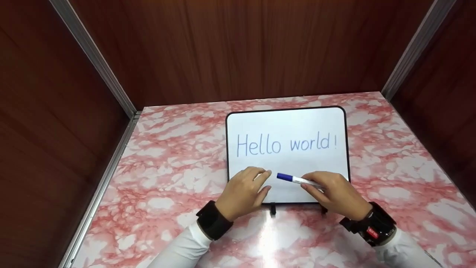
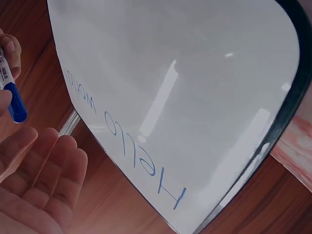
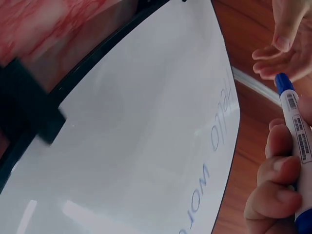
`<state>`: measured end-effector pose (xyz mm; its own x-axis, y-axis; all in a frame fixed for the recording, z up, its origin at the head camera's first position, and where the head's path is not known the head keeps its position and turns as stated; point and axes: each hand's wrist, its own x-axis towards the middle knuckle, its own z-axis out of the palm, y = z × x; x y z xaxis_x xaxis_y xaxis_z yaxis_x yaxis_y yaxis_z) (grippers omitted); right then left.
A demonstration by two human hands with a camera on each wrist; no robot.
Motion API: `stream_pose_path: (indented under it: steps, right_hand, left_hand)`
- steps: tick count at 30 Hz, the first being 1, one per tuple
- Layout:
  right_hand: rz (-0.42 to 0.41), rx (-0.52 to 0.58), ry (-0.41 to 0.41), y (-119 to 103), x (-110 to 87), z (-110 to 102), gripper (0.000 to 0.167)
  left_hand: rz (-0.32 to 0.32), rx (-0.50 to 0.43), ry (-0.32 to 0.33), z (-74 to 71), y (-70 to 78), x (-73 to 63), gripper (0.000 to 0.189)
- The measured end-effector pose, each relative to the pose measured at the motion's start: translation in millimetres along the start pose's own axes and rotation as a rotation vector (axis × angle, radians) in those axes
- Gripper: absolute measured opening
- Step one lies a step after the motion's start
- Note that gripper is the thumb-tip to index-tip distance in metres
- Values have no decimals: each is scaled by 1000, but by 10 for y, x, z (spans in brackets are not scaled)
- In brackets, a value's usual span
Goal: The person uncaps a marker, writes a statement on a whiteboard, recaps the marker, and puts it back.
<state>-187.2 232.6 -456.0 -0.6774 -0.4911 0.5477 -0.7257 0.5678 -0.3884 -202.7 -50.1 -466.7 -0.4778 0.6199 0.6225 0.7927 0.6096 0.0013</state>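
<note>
A white marker with a blue cap (image 1: 285, 177) is held by my right hand (image 1: 334, 191), its thumb and fingers wrapped about the white barrel (image 3: 298, 127). The capped end points left, toward my left hand (image 1: 243, 191). That left hand holds nothing; its fingers are loosely bent and a small gap separates them from the cap. In the left wrist view the left palm (image 2: 44, 185) faces up beneath the cap. Behind both hands stands a black-framed whiteboard (image 1: 286, 123) bearing "Hello world!" in blue writing (image 1: 258, 145), its lower part partly hidden by the hands.
Small black feet (image 1: 273, 209) hold the board's lower edge on a red-and-white marbled table (image 1: 167, 178). Dark wood panels (image 1: 241, 52) enclose the table at the back and sides, with metal strips (image 1: 100, 67) along the corners. A black band (image 1: 215, 220) circles each wrist.
</note>
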Motion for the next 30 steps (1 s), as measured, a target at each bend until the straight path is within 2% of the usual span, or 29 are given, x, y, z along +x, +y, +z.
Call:
stream_pose_path:
  steps: [4, 11, 16, 19, 25, 27, 30]
  right_hand:
    - [20, -73, 90, 110, -29, -149, 15]
    - [34, -203, 315, 377, -140, -472, 24]
    - [157, -180, 424, 559, -244, -645, 21]
    - [245, -188, 471, 663, -297, -708, 16]
    - [432, -199, 472, 940, -476, -774, 13]
    - [500, -206, 442, 1024, -543, -788, 13]
    - [587, -235, 354, 1136, -631, -816, 18]
  left_hand:
    - [-61, 10, 23, -40, -120, -54, 38]
    - [-184, 0, 81, -141, -373, -194, 42]
    - [-287, 22, 105, -162, -609, -325, 47]
    - [-360, 37, 80, -141, -736, -424, 50]
    - [-477, 53, -7, -77, -877, -615, 58]
    - [-500, 59, -40, -54, -902, -671, 60]
    - [-522, 69, -72, -27, -922, -732, 62]
